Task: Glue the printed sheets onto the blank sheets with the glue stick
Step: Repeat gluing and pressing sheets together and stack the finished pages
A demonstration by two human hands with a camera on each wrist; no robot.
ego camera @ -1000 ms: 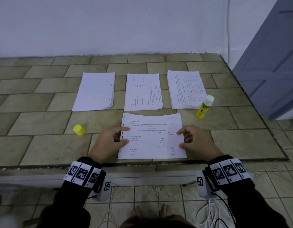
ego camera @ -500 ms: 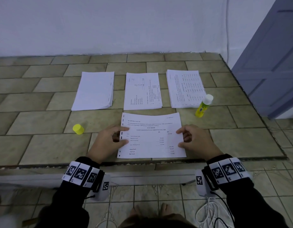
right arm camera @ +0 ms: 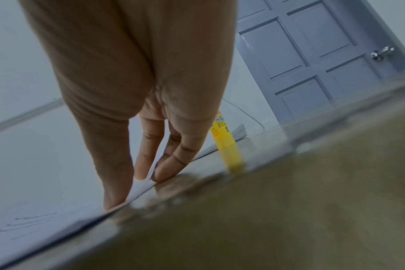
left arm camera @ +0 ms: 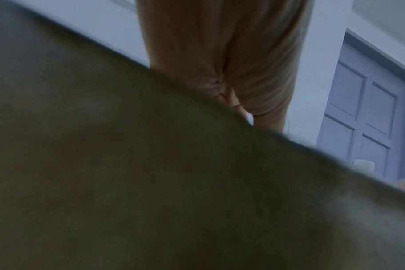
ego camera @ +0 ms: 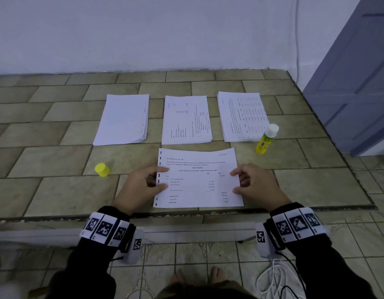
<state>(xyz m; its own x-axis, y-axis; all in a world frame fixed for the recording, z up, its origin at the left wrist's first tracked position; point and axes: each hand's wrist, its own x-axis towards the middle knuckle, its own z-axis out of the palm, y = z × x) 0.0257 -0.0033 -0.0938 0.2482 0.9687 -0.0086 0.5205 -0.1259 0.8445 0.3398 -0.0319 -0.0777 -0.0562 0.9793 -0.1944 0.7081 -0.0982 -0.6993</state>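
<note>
A printed sheet [ego camera: 197, 180] lies flat near the table's front edge, its far edge slightly curled up. My left hand [ego camera: 153, 179] rests on its left edge, thumb and forefinger spread on the paper. My right hand [ego camera: 240, 180] presses its right edge. In the right wrist view the right hand [right arm camera: 136, 182] has straight fingers, with tips on the sheet [right arm camera: 46, 182] edge. The yellow glue stick [ego camera: 266, 139] stands upright with a white top, right of the sheet, also visible as the glue stick [right arm camera: 227, 146]. Its yellow cap [ego camera: 102, 170] lies apart at the left. The left wrist view shows mostly dark table.
Three piles lie in a row behind: a blank stack [ego camera: 124, 119] at left, a printed sheet pile [ego camera: 186, 119] in the middle, a printed stack [ego camera: 242, 116] at right. The tiled table [ego camera: 57, 190] ends just before my wrists. A grey door [ego camera: 359, 83] stands right.
</note>
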